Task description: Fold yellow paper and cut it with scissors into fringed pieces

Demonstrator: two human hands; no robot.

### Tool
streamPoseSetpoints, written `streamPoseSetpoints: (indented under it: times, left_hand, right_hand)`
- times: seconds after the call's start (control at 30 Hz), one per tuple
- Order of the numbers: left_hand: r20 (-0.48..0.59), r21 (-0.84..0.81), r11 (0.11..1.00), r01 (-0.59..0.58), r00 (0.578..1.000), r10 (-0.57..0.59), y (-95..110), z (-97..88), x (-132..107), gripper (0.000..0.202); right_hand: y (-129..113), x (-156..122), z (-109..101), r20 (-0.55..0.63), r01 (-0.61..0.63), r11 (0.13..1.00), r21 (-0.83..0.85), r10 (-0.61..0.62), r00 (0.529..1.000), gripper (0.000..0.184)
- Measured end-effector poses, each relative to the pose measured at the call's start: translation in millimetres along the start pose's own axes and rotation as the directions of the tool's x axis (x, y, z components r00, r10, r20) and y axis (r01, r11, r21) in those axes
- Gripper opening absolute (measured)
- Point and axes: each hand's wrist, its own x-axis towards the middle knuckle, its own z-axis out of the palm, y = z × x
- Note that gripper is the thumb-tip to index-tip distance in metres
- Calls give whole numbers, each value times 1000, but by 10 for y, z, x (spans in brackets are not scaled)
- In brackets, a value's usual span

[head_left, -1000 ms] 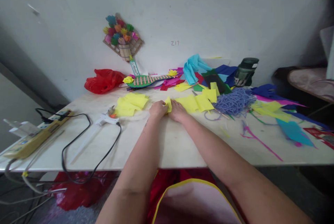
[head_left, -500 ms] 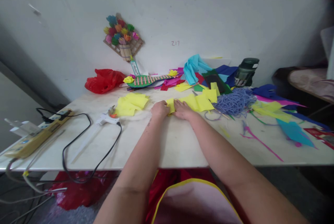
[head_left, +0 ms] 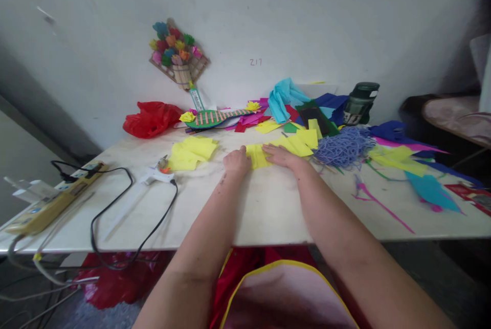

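A piece of yellow crepe paper (head_left: 258, 157) lies flat on the table between my hands, with creases across it. My left hand (head_left: 236, 162) is closed at the paper's left edge, fingers curled and partly hidden from view. On the paper's right end, my right hand (head_left: 282, 156) lies with its fingers stretched out. More yellow paper pieces (head_left: 303, 146) lie just beyond and to the right of my right hand. Another yellow paper stack (head_left: 194, 152) rests to the left of my left hand.
A white glue gun (head_left: 153, 175) with its black cord and a power strip (head_left: 53, 198) are at left. Behind stand a red plastic bag (head_left: 153, 118) and a green guitar-shaped craft (head_left: 215, 118). At right are tangled blue-violet string (head_left: 343, 149) and a dark bottle (head_left: 360, 105).
My right hand has moved a little to the right, and more of the yellow paper shows spread between my hands. My left hand stays at the left edge.
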Motion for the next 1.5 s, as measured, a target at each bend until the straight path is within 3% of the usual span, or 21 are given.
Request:
streamPoseSetpoints:
  times: [0.2,0.3,0.47,0.67,0.87,1.1,1.5]
  left_hand:
    - [19,-11,1000,13,1000,-13,24,-28,-22,34]
    - [18,-16,1000,22,1000,-21,25,-31,-28,35]
    - [1,-42,999,22,1000,-22,16,-10,-17,33]
    - [0,-75,995,69,998,-69,23,4,-31,37]
    - [-133,-55,992,111,984,-117,-3,43,-22,49]
    - [-38,-83,995,59,997,-62,36,36,-8,34]
    - [-224,-143,972,-189,962,154,84,89,-74,19]
  right_hand:
    - [-100,14,-34,-262,55,996,70,-35,965,49]
    - [-251,51,14,-299,149,987,59,-125,946,48]
    - [-404,115,154,-180,214,975,-53,-220,959,47]
    - [-312,106,215,-64,73,991,-113,-80,995,50]
    - [-310,103,199,-34,64,991,-116,-68,997,53]
    - [-310,83,199,-45,66,993,-97,-71,996,54]
    - [-321,90,211,-28,45,991,-128,-48,998,56]
